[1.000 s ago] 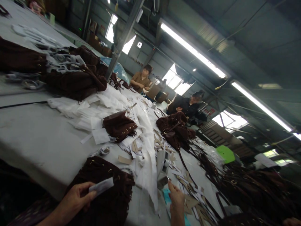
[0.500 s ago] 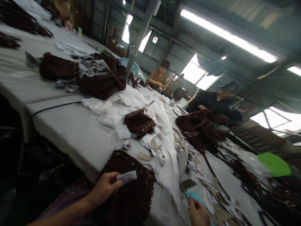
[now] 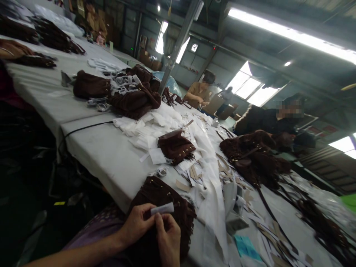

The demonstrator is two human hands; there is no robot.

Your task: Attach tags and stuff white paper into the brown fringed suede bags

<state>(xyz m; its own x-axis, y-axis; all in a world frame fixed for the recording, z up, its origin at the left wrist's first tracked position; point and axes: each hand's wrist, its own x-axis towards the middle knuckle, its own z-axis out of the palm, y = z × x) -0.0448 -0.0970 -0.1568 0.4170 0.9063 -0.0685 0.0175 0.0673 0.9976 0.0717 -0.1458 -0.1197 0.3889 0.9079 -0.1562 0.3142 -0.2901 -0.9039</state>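
Note:
My left hand point(image 3: 140, 221) is closed, pinching one end of a small white strip point(image 3: 164, 208) that looks like folded paper or thin wrap. Against the strip's lower edge, my right hand point(image 3: 169, 235) has thumb and fingers drawn together in a pinch. Both hands are over a dark brown fringed bag point(image 3: 158, 193) with gold-coloured eyelets, lying at the table's near edge. Part of the bag is hidden behind my hands and forearm. A teal packet or pad point(image 3: 247, 247) lies to the right of my right hand.
Paper and card scraps point(image 3: 222, 170) litter the white table point(image 3: 94, 144), with a long white sheet point(image 3: 213, 200) across them. Another brown bag point(image 3: 176, 146) lies farther back, and bag piles point(image 3: 133, 100) stand left and right point(image 3: 250, 148). Co-workers point(image 3: 198, 94) are across the table.
My right hand has moved left from the teal packet to the white strip in my left hand. The view has shifted left, and a co-worker's hand now shows at the far left.

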